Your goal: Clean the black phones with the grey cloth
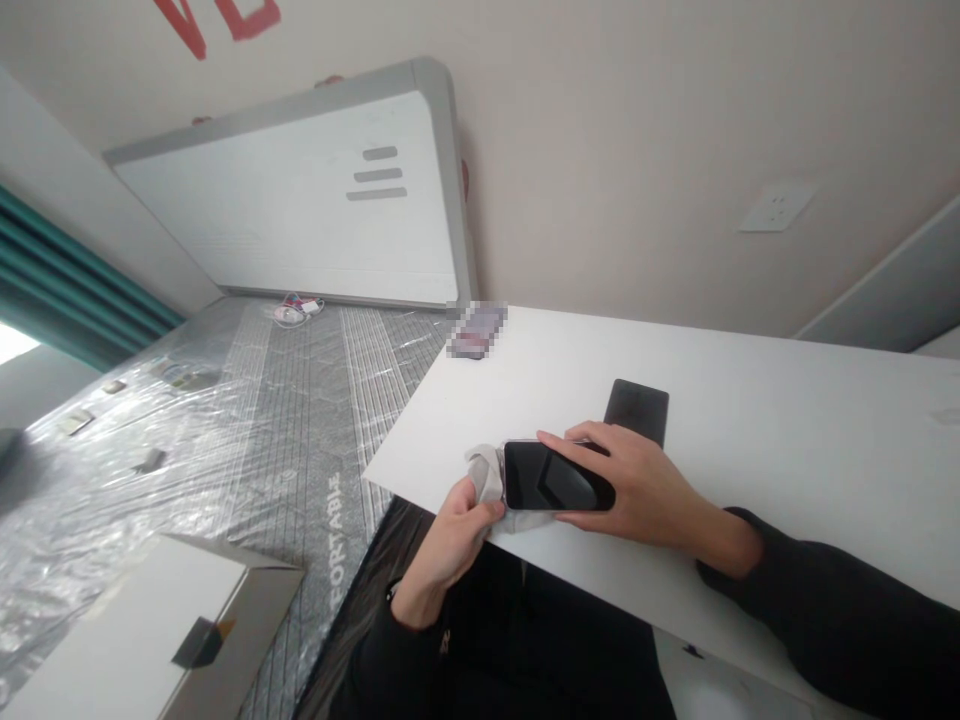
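Note:
Over the front edge of a white table (750, 440), my right hand (637, 485) grips a black smartphone (536, 478) by its right part, fingers along both long sides. The phone's dark screen faces up and reflects light. My left hand (461, 525) is closed on a light grey cloth (489, 472), bunched at the phone's left end. More of the cloth shows below the phone's near edge. A dark flat rectangular device (637, 408) lies on the table just beyond my right hand, which partly covers it.
At the table's far left corner lies a pixelated phone-like object (478, 330). To the left is a plastic-covered mattress (247, 420) bearing a white box (142, 620), a bundle of cables (296, 310) and small items. A white-and-grey headboard (300, 200) stands against the wall.

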Motion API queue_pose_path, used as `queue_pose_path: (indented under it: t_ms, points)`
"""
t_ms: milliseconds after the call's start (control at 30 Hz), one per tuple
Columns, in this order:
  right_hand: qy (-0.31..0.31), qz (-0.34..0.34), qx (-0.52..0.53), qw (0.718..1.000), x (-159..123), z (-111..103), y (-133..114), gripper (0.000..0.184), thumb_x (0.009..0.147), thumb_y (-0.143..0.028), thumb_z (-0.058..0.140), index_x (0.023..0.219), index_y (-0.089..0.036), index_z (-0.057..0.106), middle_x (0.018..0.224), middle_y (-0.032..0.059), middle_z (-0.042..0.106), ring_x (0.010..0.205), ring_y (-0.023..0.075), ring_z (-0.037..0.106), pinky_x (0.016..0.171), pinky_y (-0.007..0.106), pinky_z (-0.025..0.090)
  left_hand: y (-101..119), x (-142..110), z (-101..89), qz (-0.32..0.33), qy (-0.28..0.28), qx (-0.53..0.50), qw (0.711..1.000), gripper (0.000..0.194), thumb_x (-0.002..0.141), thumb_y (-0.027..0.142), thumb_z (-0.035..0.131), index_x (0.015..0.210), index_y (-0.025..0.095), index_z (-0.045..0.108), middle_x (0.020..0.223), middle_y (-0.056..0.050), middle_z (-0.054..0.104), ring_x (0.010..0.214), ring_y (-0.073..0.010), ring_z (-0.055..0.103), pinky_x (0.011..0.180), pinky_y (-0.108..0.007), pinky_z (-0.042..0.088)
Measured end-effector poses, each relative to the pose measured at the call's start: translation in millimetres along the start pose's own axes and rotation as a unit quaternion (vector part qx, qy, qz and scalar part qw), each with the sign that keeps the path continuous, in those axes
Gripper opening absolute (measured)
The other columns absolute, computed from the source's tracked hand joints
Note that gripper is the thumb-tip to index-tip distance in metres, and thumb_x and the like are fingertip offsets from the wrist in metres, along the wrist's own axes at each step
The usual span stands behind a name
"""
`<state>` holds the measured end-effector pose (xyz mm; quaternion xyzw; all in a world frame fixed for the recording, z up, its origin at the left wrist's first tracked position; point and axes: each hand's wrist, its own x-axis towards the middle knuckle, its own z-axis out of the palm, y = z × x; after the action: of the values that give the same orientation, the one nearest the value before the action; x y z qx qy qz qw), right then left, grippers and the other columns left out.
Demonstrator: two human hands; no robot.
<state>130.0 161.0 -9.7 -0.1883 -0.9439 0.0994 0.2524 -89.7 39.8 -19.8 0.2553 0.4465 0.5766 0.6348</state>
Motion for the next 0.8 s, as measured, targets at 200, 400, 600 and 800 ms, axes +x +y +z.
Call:
queue_pose_path:
  t_ms: [200,400,600,800]
  points:
    - [-0.017,-0.012,-0.033,0.999,1,-4,0,0.069,0.087,-0.043,0.074,0.150,-0.020,0.055,0.117,0.0167,0.069,0.102,0.0329,0.067,0.085,0.048,0.057,-6,4,0.7,0.015,-0.019,0.014,1.000,0.036,0.069,0.029,0.085,0.101,0.019,0.071,0.084,-0.001,0.071,0.080,-0.0191,0.064,0.079,-0.028,0.047]
    - [-0.029,0.004,-0.066,0.997,3,-8,-11,0.069,0.086,-0.045,0.075,0.146,-0.018,0.057,0.111,0.0157,0.070,0.093,0.0306,0.068,0.077,0.043,0.056,-11,7,4.5,0.037,0.034,0.063,0.997,0.034,0.065,0.022,0.072,0.098,0.018,0.069,0.084,-0.001,0.072,0.080,-0.0201,0.064,0.077,-0.028,0.047]
    - [-0.049,0.052,-0.039,0.997,3,-10,-18,0.068,0.084,-0.046,0.078,0.143,-0.021,0.058,0.112,0.0122,0.071,0.090,0.0282,0.069,0.076,0.040,0.056,-13,8,2.2,0.048,0.045,0.088,0.994,0.027,0.063,0.020,0.068,0.089,0.017,0.069,0.078,0.000,0.067,0.074,-0.0174,0.058,0.074,-0.027,0.045]
    - [-0.067,0.074,-0.016,0.995,5,-12,-19,0.068,0.082,-0.048,0.080,0.142,-0.025,0.059,0.112,0.0106,0.071,0.090,0.0280,0.070,0.075,0.040,0.055,-10,7,4.8,0.051,0.038,0.087,0.994,0.024,0.062,0.021,0.070,0.086,0.017,0.070,0.078,0.000,0.066,0.073,-0.0168,0.056,0.072,-0.026,0.044]
